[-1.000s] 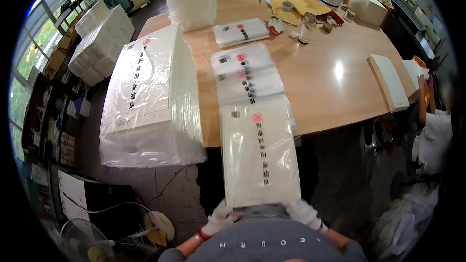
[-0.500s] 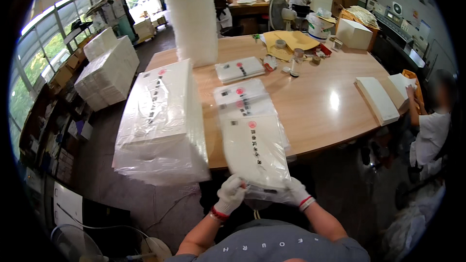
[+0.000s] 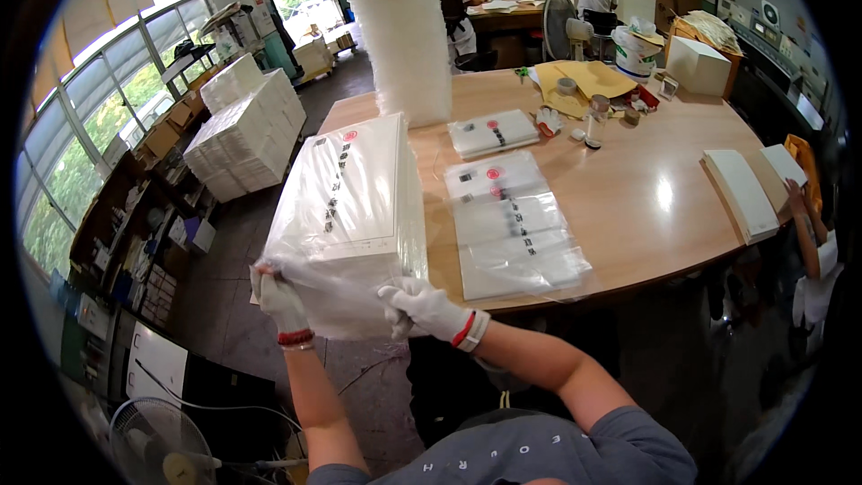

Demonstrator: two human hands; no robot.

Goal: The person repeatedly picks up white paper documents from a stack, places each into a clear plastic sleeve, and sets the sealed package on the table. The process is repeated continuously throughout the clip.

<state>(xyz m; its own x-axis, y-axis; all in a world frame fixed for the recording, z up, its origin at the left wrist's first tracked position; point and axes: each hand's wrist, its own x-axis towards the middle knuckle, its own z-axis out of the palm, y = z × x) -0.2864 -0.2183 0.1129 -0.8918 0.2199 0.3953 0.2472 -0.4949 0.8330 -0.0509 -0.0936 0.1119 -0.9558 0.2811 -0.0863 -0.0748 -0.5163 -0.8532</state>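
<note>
On the left part of the table stands a tall stack of white paper packs (image 3: 359,180) in clear plastic bags, with dark characters and a red round mark on top. Over its near end, both my gloved hands grip the loose, crumpled edge of a clear plastic bag (image 3: 334,283). My left hand (image 3: 282,304) is closed on the bag's left corner. My right hand (image 3: 433,309) pinches it farther right, fingers closed. To the right, several flat bagged packs (image 3: 507,229) lie overlapping, their plastic ends spread toward the table's near edge.
A tall white roll-like column (image 3: 395,36) rises behind the stack. Farther back lie a small bagged pile (image 3: 492,133), a clear jar (image 3: 596,121) and yellow paper (image 3: 588,85). At right, a person's hand touches a white block (image 3: 783,166). A fan (image 3: 162,445) stands lower left.
Both hands have moved left from the table's near edge to the stack's front. The pack they held above the table is gone from there, uncovering the flat packs. The view has shifted left.
</note>
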